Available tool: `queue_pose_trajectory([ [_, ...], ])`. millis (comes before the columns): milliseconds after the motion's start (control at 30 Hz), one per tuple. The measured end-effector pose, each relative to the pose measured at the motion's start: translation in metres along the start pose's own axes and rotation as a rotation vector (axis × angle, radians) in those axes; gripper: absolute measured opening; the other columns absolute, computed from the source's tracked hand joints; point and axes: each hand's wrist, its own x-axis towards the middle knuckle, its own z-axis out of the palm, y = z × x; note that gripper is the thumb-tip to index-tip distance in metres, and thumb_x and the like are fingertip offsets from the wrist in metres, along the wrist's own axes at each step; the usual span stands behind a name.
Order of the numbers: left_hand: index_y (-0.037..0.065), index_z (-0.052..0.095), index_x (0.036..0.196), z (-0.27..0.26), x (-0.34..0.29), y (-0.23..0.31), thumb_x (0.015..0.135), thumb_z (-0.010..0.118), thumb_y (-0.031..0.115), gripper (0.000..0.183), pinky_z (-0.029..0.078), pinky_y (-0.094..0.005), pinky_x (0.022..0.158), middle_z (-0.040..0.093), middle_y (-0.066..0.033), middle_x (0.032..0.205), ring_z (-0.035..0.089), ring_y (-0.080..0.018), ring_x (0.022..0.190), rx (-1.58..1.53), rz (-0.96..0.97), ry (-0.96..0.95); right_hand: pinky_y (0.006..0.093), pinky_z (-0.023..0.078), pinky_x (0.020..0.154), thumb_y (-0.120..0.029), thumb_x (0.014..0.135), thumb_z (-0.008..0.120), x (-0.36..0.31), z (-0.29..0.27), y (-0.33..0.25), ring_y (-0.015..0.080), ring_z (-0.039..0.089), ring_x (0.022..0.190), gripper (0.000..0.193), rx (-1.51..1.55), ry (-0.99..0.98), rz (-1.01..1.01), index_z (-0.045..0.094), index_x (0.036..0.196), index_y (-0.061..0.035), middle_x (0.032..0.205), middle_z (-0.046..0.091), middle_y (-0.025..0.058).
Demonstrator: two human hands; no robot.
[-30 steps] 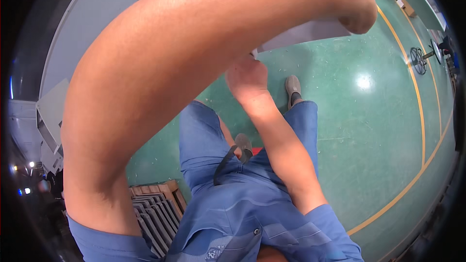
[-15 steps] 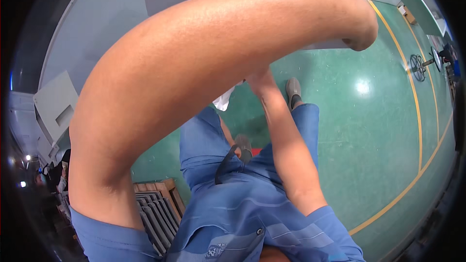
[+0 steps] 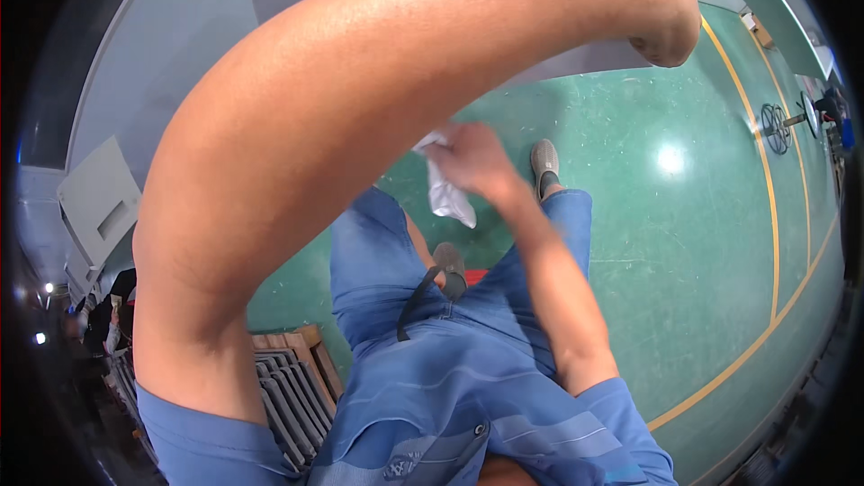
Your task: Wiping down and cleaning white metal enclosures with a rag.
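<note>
My left arm reaches across the upper part of the view. Its hand is curled at the right end of a large grey panel, its fingers bent over the edge and partly hidden. Below the forearm, my right hand is closed on a white cloth, whose loose end hangs toward the floor. The hand is slightly blurred. My left forearm covers much of the panel.
A green floor with yellow lines stretches right. At lower left, grey slatted pieces stand by a wooden frame. A pale panel with a cutout is at far left. A black round-based stand is at right.
My right hand has come back toward me from beneath the left forearm, bringing more of the white cloth into view. The left forearm has risen slightly in the picture.
</note>
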Motion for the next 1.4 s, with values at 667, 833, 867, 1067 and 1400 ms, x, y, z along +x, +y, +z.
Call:
queue_pose_trajectory([
  [667,0.005,0.075,0.089,0.018,0.0,-0.013,0.077,0.062,0.01,0.019,0.054,-0.0407,0.076,0.071,-0.0174,0.091,0.069,-0.0307,0.086,-0.091,-0.03,0.094,0.0351,0.046,0.067,-0.008,0.067,0.064,-0.044,-0.009,0.087,0.0249,0.053,0.085,0.015,-0.796,0.391,-0.139,0.063,0.081,-0.0081,0.088,0.05,0.0096],
  [833,0.004,0.075,0.087,0.029,-0.013,-0.03,0.076,0.06,0.009,0.019,0.054,-0.0418,0.075,0.071,-0.0188,0.09,0.069,-0.0318,0.084,-0.072,-0.031,0.112,0.0339,0.045,0.066,-0.006,0.067,0.063,-0.045,-0.015,-0.001,0.0237,0.055,0.078,0.037,-0.491,0.808,-0.581,0.068,0.102,-0.0143,0.088,0.052,0.0079],
  [867,0.003,0.074,0.086,0.028,-0.015,-0.033,0.076,0.06,0.009,0.019,0.054,-0.042,0.075,0.07,-0.0193,0.09,0.069,-0.0321,0.084,-0.104,-0.055,0.113,0.0336,0.045,0.066,-0.007,0.067,0.063,-0.036,-0.011,-0.019,0.0237,0.055,0.078,0.04,-0.44,0.845,-0.667,0.068,0.106,-0.0144,0.087,0.052,0.0075],
  [1067,0.0,0.074,0.086,0.014,-0.031,-0.039,0.075,0.06,0.008,0.019,0.054,-0.0426,0.074,0.07,-0.0211,0.086,0.069,-0.0335,0.082,-0.163,-0.087,0.114,0.0347,0.046,0.065,-0.016,0.072,0.061,0.005,0.06,0.046,0.0226,0.057,0.084,0.02,-0.83,0.475,-0.526,0.068,0.091,-0.0125,0.094,0.056,0.0071],
  [1400,-0.004,0.071,0.077,0.031,-0.066,-0.043,0.075,0.057,0.008,0.018,0.053,-0.0441,0.065,0.067,-0.0234,0.074,0.067,-0.0373,0.07,-0.306,-0.11,0.173,0.0437,0.047,0.094,-0.011,0.078,0.057,-0.101,0.082,0.166,0.0375,0.06,0.106,0.04,-0.301,-0.186,0.489,0.068,0.116,-0.0158,0.109,0.062,0.0219],
])
